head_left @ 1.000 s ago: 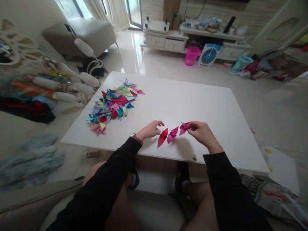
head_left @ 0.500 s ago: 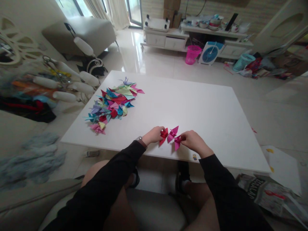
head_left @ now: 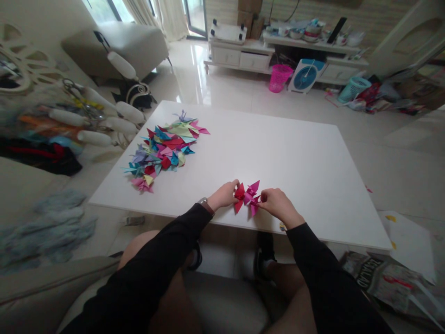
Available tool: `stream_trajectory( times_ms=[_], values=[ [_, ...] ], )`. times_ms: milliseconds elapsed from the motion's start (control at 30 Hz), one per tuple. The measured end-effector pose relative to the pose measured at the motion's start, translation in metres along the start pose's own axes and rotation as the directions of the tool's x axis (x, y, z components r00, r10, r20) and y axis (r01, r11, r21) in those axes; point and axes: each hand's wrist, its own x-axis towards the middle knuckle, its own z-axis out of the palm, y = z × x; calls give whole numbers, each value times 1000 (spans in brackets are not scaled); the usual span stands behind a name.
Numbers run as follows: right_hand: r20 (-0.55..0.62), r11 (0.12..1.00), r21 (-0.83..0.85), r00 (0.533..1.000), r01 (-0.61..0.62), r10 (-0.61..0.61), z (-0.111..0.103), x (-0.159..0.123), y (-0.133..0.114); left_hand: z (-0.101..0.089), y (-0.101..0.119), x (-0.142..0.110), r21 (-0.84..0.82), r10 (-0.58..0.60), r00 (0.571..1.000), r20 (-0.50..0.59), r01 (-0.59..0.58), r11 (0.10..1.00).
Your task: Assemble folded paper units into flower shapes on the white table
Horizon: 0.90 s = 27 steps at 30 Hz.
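Near the front edge of the white table [head_left: 295,153], my left hand [head_left: 224,195] pinches a red paper crane [head_left: 239,198] by its left side. My right hand [head_left: 276,202] has its fingers closed on a magenta paper crane [head_left: 254,207]. Between and just behind these two lies another magenta paper crane [head_left: 252,189], and all three are bunched close together, seemingly touching. A large pile of paper cranes [head_left: 167,150] in red, pink, blue, purple, green and yellow spreads over the table's left end.
A chandelier-like lamp [head_left: 111,111] stands beyond the table's left side. Across the floor are a pink basket [head_left: 280,78], a blue fan [head_left: 306,76] and a white cabinet [head_left: 239,58]. By the front right corner sits a printed bag [head_left: 378,273].
My right hand has brought its magenta crane slightly left, against the other magenta one. My left hand's red crane has shifted a little right, closing the gap.
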Motion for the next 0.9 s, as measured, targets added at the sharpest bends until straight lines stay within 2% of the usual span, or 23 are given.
stream_trajectory(
  times_ms=[133,300,433,533,567,633,733,800,900],
  values=[
    [-24,1000,5,1000,-13,13,3,-1,0,4,2,-3,-15,-2,1000,-5,2,1000],
    [62,998,32,996,-58,56,2,-1,8,0,1,-4,29,1,1000,21,-2,1000],
    [81,999,-23,996,-42,44,-7,0,16,-20,-3,-5,115,-72,997,3,71,991],
    [4,993,-82,996,-87,87,-14,3,19,-45,-8,-10,191,-171,979,-113,191,963],
    [-27,992,-77,994,-103,101,-16,4,19,-55,-11,-13,220,-213,960,-179,250,943],
    [-75,992,-48,990,-120,116,-18,6,18,-75,-20,-21,281,-300,897,-326,395,875],
    [-103,993,-23,988,-120,117,-20,7,14,-106,-40,-39,331,-426,740,-520,635,698],
    [-106,994,-18,989,-107,105,-20,8,13,-125,-56,-52,318,-490,647,-584,738,595],
    [-112,995,-13,989,-96,94,-20,8,12,-148,-80,-70,276,-585,565,-582,814,511]
  ],
)
